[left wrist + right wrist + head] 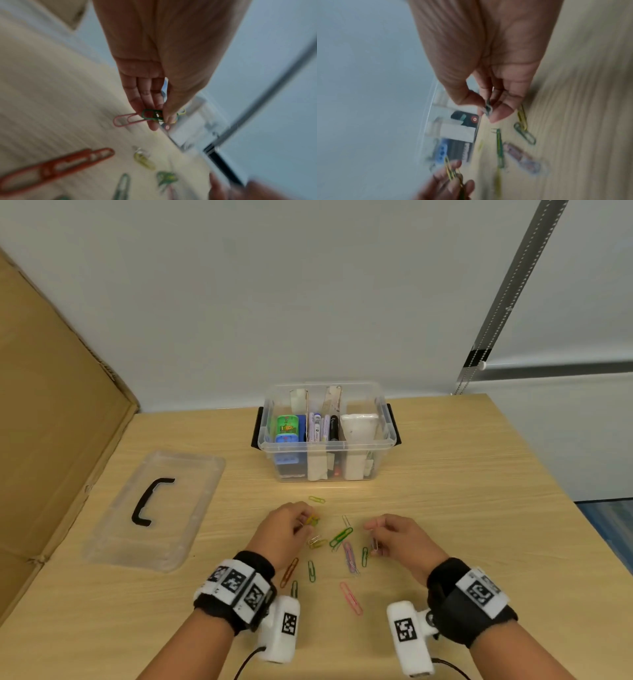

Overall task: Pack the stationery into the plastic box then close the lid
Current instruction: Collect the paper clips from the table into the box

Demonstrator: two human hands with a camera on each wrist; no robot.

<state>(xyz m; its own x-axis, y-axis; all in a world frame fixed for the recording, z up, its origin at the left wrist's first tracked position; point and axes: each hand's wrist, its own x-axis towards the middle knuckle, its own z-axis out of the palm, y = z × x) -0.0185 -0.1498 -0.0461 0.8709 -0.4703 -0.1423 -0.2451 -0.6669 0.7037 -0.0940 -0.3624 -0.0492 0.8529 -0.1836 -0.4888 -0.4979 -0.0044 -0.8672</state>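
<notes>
Several coloured paper clips (340, 537) lie scattered on the wooden table (479, 474) between my hands. My left hand (301, 523) pinches a small bunch of clips (154, 116), pink, green and yellow, between thumb and fingers. My right hand (373, 537) pinches a clip (488, 108) between thumb and forefinger, just above the table. The clear plastic box (327, 443) stands open behind the clips, with erasers, pens and white items in its compartments. Its clear lid (154, 508), with a black handle, lies flat to the left.
A brown cardboard sheet (51, 422) leans along the table's left edge. A pale wall (308, 285) rises right behind the box. The table's right edge (555, 474) runs diagonally, with blue floor beyond it. Both wrist views are blurred.
</notes>
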